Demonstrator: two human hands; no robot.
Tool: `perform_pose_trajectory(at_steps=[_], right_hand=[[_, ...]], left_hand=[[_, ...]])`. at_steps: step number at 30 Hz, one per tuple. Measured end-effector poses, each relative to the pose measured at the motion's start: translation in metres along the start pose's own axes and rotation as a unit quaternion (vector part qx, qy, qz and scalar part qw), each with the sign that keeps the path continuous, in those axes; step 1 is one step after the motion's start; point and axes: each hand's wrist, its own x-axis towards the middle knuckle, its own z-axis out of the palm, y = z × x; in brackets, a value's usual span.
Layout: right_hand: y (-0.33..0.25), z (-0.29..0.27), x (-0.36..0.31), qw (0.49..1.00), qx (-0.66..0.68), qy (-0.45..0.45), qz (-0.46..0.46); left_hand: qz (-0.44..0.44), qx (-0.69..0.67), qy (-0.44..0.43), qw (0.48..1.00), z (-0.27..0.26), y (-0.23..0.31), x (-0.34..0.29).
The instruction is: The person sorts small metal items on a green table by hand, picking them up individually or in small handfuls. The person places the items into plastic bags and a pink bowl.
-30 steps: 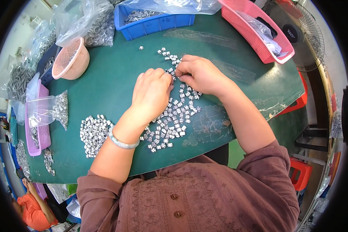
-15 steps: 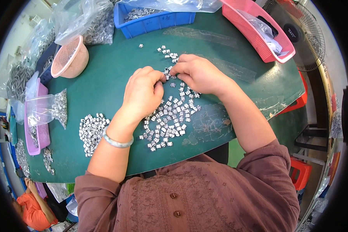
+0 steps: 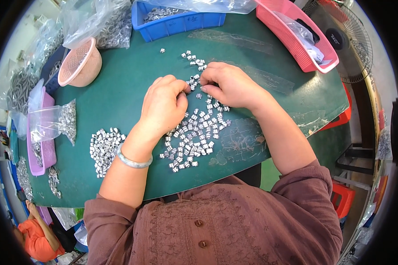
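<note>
On the green table, small silvery metal ring-like pieces (image 3: 194,139) lie scattered in front of me. My left hand (image 3: 164,104), a pale bangle (image 3: 134,158) on its wrist, rests at the left of a small cluster of these pieces (image 3: 193,82). Its fingers are curled inward, and whatever they hold is hidden. Across the cluster, my right hand (image 3: 230,86) has thumb and forefinger a little apart, with no piece visible between them. Beside my left forearm sits a denser heap of the same pieces (image 3: 105,150).
A blue bin (image 3: 179,27) of metal parts stands at the far side. At left are a peach basket (image 3: 81,64), a purple basket (image 3: 42,152) and bags of parts (image 3: 67,121). A pink basket (image 3: 296,35) and a fan (image 3: 347,39) stand far right. Another person (image 3: 37,238) sits lower left.
My right hand has drawn slightly right, away from the cluster, and its thumb and forefinger have parted more. My left hand has hardly moved.
</note>
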Motion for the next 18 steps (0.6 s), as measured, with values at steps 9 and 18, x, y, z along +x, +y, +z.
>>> perform_pose_trajectory(at_steps=[9, 18], right_hand=[[-0.002, -0.002, -0.001, 1.000, -0.006, -0.016, -0.009], [-0.008, -0.005, -0.003, 0.997, 0.040, -0.073, 0.004]], left_hand=[[0.018, 0.007, 0.018, 1.000, -0.001, -0.004, -0.001], [-0.052, 0.010, 0.012, 0.999, -0.010, -0.010, -0.002]])
